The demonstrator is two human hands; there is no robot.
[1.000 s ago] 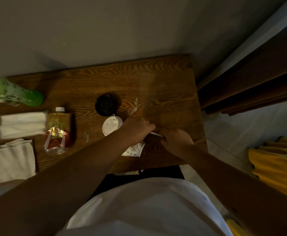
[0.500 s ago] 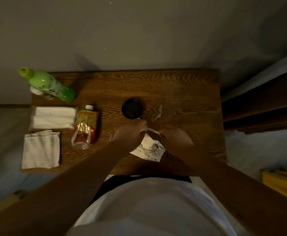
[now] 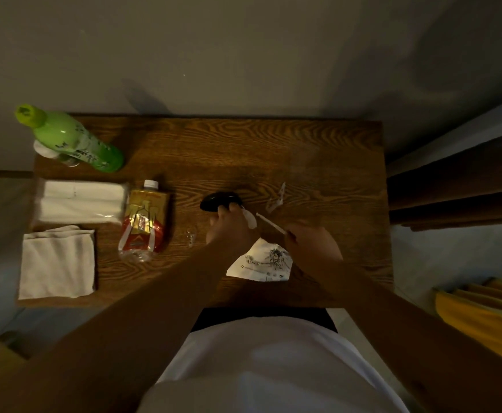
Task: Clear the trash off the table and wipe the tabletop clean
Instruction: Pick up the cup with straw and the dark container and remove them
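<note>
The dark wood-grain table [image 3: 273, 150] stands against a plain wall, and I lean over its near edge. On its left end lie a folded off-white cloth [image 3: 57, 262], a white pack of tissues [image 3: 79, 201] just behind it, and a green plastic bottle with a lime cap [image 3: 70, 138] at the far corner; its print is too blurred to read. Beside the tissues lies a clear plastic bottle with a gold and red label [image 3: 143, 222], its writing illegible. A white printed paper wrapper [image 3: 261, 263] rests near the front edge, between my hands, its dark lettering too small to make out. My left hand [image 3: 231, 228] curls round a white plastic lid [image 3: 251, 220] and touches a round black lid [image 3: 217, 201]. My right hand [image 3: 312, 242] pinches a thin white stick [image 3: 270, 223]. A torn clear wrapper scrap [image 3: 278, 198] lies behind it.
</note>
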